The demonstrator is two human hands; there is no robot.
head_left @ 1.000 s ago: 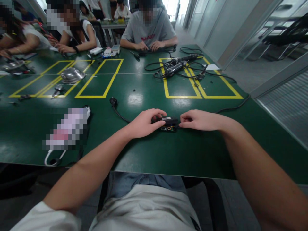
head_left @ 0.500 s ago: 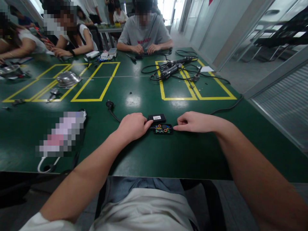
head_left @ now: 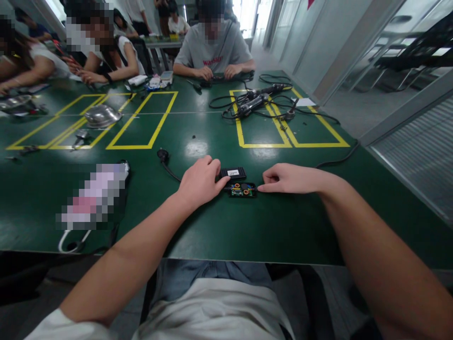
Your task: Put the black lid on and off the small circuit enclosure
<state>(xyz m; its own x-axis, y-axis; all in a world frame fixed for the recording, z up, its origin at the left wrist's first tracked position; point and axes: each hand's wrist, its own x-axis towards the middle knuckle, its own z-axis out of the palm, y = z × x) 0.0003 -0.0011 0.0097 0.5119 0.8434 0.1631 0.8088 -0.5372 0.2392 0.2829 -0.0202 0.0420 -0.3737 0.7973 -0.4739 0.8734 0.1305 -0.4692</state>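
On the green table (head_left: 219, 226) lies an opened black power adapter: its lower half (head_left: 242, 190) shows a circuit board with coloured parts, and its black lid (head_left: 231, 173) with a white label lies just behind it. My left hand (head_left: 200, 182) rests curled at the left end of both halves, fingers touching the lid. My right hand (head_left: 288, 178) is curled at the right end, its fingertips pinched on the cable where it leaves the lower half.
A black cable with a plug (head_left: 163, 155) runs left of the adapter. A blurred object (head_left: 94, 196) lies at the near left. Soldering tools and cables (head_left: 256, 100) sit in yellow-taped boxes. A metal dish (head_left: 101, 115) stands at the left. Other people work at the far side.
The lid has come off the adapter and now lies behind the lower half, baring the circuit board. My left hand has shifted up against the lid; my right hand stays put.
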